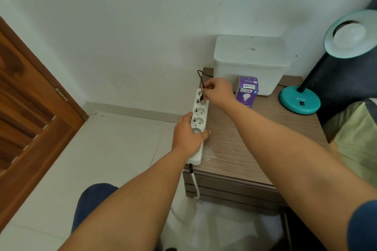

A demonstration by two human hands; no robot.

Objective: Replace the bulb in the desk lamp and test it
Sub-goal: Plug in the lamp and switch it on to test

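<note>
A teal desk lamp (299, 101) stands at the right of a wooden nightstand (244, 149), its shade (350, 34) turned up with a white bulb (349, 35) in it. A white power strip (199, 120) lies along the nightstand's left edge. My left hand (186, 134) presses down on the strip's near part. My right hand (217, 91) pinches the lamp's black plug (202, 98) at the strip's far sockets, and the black cord (201, 76) loops up behind it. A purple bulb box (247, 91) stands just right of my right hand.
A white lidded bin (251, 63) sits against the wall at the back of the nightstand. A brown wooden door (30, 118) is at the left, with pale floor tiles (102, 159) below. The strip's white cable (194, 185) hangs over the front. Bedding (355, 132) lies at the right.
</note>
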